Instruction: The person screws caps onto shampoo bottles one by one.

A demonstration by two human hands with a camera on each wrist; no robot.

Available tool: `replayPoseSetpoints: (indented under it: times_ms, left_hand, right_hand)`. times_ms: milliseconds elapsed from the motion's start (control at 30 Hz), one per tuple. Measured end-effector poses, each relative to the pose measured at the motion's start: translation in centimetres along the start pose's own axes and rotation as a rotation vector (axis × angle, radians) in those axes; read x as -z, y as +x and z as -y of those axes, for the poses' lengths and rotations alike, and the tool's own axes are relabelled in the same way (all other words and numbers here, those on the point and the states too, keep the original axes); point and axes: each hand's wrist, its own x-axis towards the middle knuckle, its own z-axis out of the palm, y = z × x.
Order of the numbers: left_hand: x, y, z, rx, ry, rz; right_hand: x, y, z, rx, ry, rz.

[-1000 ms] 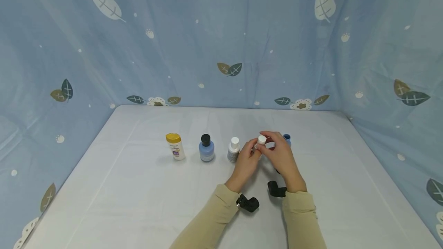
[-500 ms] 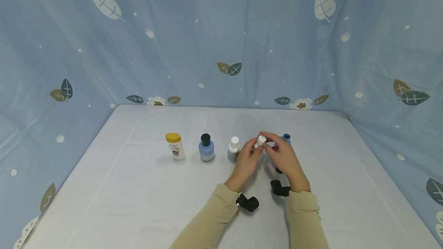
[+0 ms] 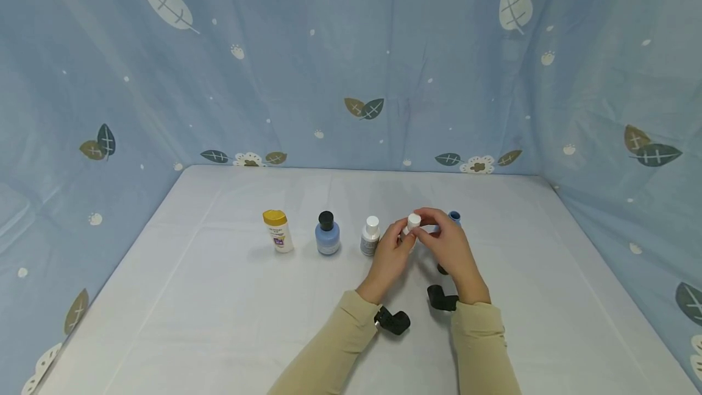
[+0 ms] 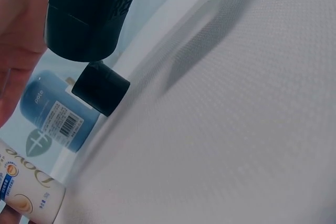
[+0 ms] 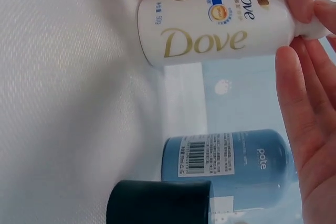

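Observation:
My left hand (image 3: pixel 390 255) grips the body of a small white Dove bottle (image 5: pixel 215 24), held upright near the table. At its top, my right hand (image 3: pixel 451 249) pinches the white cap (image 3: pixel 414 220) between thumb and fingers. Close behind the right hand stands a blue bottle (image 5: pixel 252 166) with its neck uncovered, partly hidden by that hand in the head view. A loose black cap (image 4: pixel 101 87) sits on the table in front of the blue bottle. Just left of my left hand is another white bottle with a white cap (image 3: pixel 370 236).
Farther left stand a blue bottle with a black cap (image 3: pixel 327 234) and a white bottle with a yellow cap (image 3: pixel 278 231). A white cloth covers the table (image 3: pixel 219 322). Blue leaf-patterned curtains (image 3: pixel 307 66) enclose the back and sides.
My right hand and forearm shifted slightly right, then a little back, as its fingers changed position on the cap. My left hand has stayed in place with the bottle.

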Motion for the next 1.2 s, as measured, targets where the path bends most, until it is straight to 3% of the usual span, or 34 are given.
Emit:
replayPoseSetpoints:
  times_ms: [367,767,1200]
  left_hand:
    - [0.10,0.00,-0.09,0.020,0.006,0.014]
    - [0.08,0.00,-0.09,0.009,-0.012,0.008]
    - [0.04,0.02,-0.05,0.015,-0.011,0.011]
  right_hand:
    - [-0.59,0.07,0.09,0.041,-0.007,-0.030]
    - [0.09,-0.04,-0.08,0.060,0.028,0.058]
    - [0.10,-0.07,-0.26,0.039,0.013,0.027]
